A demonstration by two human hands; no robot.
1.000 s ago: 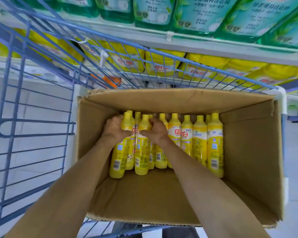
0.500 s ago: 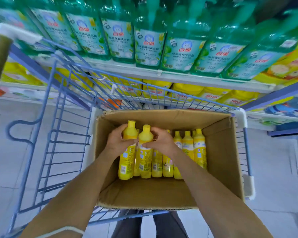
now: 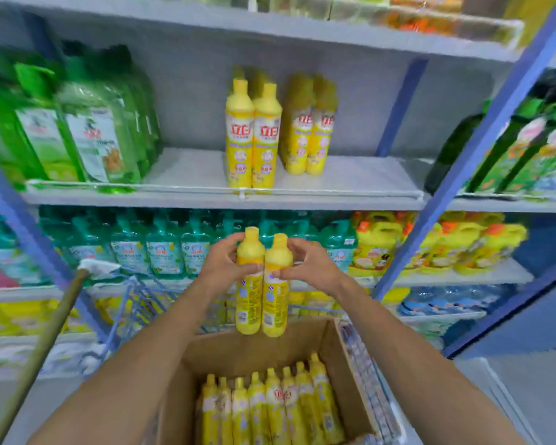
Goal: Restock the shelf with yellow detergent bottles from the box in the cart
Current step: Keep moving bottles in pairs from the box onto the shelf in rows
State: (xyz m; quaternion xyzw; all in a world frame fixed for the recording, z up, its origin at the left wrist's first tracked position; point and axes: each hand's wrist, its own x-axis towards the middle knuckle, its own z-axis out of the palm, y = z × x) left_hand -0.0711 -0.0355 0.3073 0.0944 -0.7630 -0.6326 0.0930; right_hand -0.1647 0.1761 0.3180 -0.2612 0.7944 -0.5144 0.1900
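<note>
You've raised two yellow detergent bottles (image 3: 250,303) out of the box (image 3: 225,351), and they now hang upright, caps up, touching side by side above its far edge, your left hand (image 3: 222,268) and right hand (image 3: 308,268) each clamped round one's shoulder.

Grey metal shelves (image 3: 350,168) span the frame — held by blue uprights (image 3: 495,123) slanting at left and right — with pale floor (image 3: 520,399) at the lower right.

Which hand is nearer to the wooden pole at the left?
Left. The left hand holds one yellow bottle, right of the wooden pole; the right hand holds the second bottle, farther right.
</note>
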